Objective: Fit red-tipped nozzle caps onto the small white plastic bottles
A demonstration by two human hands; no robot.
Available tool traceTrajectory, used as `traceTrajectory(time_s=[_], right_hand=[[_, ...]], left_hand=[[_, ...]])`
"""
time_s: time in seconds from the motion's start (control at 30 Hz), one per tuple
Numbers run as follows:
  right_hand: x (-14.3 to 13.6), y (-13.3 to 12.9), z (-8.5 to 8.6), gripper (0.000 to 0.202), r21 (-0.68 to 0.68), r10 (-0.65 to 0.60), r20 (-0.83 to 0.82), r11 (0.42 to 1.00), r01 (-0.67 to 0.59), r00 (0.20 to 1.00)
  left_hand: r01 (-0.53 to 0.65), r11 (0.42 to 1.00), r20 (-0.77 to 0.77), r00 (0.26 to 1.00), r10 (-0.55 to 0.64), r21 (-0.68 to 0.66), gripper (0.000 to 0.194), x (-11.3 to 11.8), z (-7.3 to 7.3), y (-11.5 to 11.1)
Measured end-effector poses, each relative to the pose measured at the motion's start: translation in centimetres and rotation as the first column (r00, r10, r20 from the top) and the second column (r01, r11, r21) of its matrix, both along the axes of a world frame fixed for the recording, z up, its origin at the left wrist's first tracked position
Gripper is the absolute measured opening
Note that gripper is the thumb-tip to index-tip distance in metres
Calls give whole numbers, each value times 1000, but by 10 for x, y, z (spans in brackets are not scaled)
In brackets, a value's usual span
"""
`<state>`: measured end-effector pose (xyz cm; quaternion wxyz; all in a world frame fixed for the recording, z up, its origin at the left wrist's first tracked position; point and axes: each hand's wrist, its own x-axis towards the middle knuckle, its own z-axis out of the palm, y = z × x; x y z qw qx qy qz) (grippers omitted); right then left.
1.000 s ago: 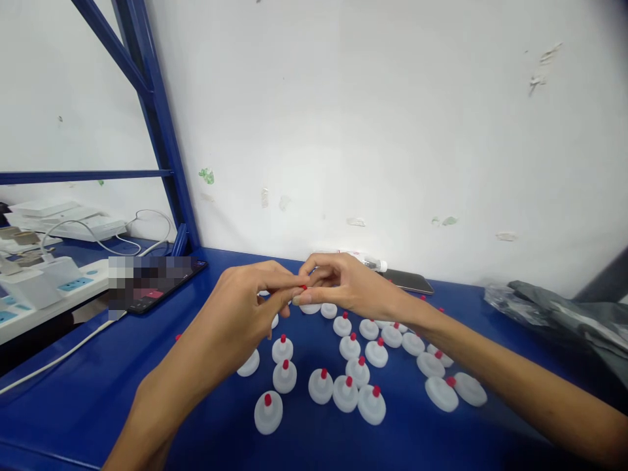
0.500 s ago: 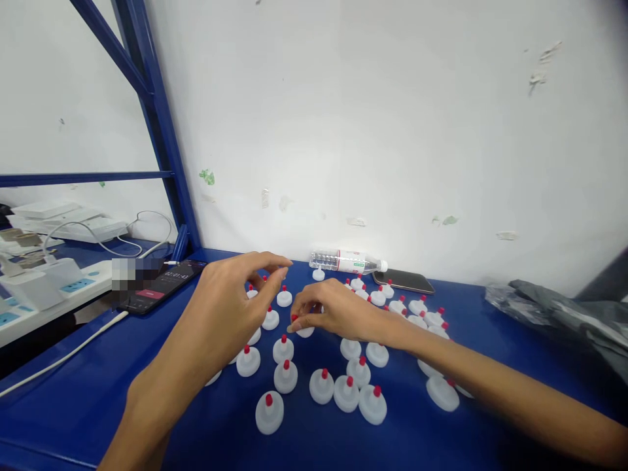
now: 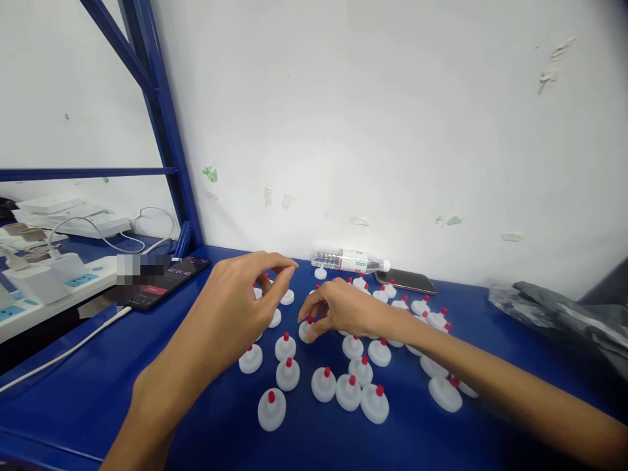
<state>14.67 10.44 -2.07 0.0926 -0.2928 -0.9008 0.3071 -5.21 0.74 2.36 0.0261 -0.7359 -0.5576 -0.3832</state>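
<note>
My right hand [image 3: 331, 309] is around a white round cap with a red tip [image 3: 305, 331], its thumb and fingers at the cap's sides, low over the blue table. To the left, my left hand [image 3: 255, 288] hovers with thumb and index fingertip brought together; I see nothing between them. Several more of these red-tipped white caps stand upright about both hands, such as one in front [image 3: 271, 411] and another beside the right forearm [image 3: 445, 395]. A white cap at the back [image 3: 320, 273] shows no red tip. Some caps are partly hidden behind the hands.
A clear plastic bottle [image 3: 353, 261] lies at the back by the wall, beside a dark phone [image 3: 407, 281]. Another phone [image 3: 171, 281] with a lit timer, a white power strip [image 3: 88, 281] and cables are at left. Grey plastic bags [image 3: 554, 307] lie at right.
My right thumb and fingers have lowered from the red tip onto the sides of the cap. My left thumb and index fingertip have come together. The view has shifted slightly.
</note>
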Motion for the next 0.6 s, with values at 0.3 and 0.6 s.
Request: traceTrajectory(time_s=[0.3, 0.6], right_hand=[[13, 42, 37, 24, 475, -300, 59, 847, 238, 952], [-8, 84, 0, 12, 594, -441, 135, 753, 284, 887]], left_hand=[[-11, 1000, 5, 1000, 12, -17, 26, -2, 0, -2], [-11, 998, -39, 999, 9, -63, 28, -3, -2, 1]])
